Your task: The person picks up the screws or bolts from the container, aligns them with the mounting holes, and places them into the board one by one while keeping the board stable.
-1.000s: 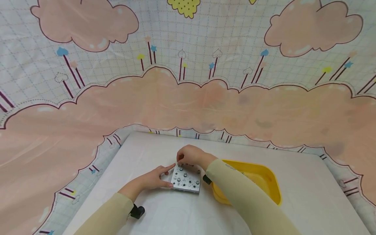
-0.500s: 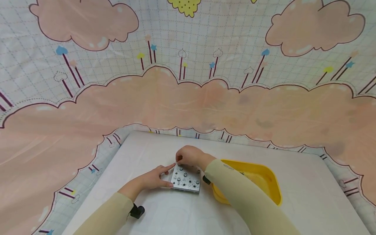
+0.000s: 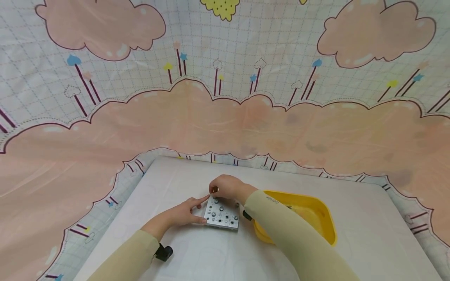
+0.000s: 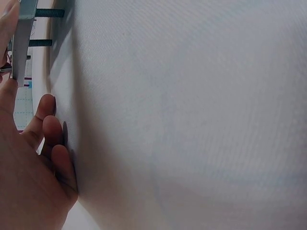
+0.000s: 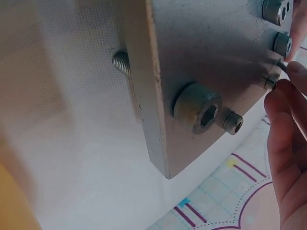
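A silver metal plate with several socket head screws lies at the middle of the table, threaded shanks poking out beneath it. My left hand holds its left side, thumb at the near corner and index finger at the far corner. The other left fingers bend by the white cloth in the left wrist view. At the far left corner, my right hand pinches a small screw in the plate with thumb and finger. A larger screw and a smaller screw stand nearby in the right wrist view.
A yellow tray sits right of the plate, partly under the right forearm, with small dark pieces inside. White cloth covers the table. A patterned curtain rises behind it.
My right hand has shifted very slightly left at the plate's far corner, its fingers still pinched. The left hand and the plate stay in place.
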Tool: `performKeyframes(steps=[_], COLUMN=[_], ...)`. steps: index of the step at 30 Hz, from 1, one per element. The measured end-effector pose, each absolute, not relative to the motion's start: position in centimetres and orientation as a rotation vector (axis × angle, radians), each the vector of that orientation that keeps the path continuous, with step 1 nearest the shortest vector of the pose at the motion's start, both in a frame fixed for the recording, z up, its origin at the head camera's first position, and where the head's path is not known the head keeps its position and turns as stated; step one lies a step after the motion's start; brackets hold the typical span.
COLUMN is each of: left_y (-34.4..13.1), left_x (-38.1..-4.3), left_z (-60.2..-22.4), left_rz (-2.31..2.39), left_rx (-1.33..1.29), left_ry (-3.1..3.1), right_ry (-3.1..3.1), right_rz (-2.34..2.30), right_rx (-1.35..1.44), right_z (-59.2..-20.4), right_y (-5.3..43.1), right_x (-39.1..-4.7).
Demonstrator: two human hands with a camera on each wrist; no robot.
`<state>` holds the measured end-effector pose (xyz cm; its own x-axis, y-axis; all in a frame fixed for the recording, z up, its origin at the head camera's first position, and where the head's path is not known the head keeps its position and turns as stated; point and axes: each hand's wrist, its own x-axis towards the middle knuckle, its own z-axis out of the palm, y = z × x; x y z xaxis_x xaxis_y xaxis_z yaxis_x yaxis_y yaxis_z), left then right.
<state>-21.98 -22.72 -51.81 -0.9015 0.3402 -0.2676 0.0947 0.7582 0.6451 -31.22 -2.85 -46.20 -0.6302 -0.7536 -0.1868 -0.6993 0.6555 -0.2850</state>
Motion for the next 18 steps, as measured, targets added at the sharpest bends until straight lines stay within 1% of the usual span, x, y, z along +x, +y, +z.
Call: performKeyframes(steps=[9, 18], left_y=[-22.62, -22.65], left_x=[-21.86, -21.84], left_z=[-51.80, -51.65], left_rz=[0.945, 0.934], left_rx=[0.313, 0.311], left_ry=[2.576, 2.582], right_ry=[2.573, 2.584], right_rz=[-0.242, -0.248], right_rx=[-1.183, -1.160], right_z=[-46.74, -46.23], right_y=[-2.87, -2.67], right_x=[-31.26, -30.98])
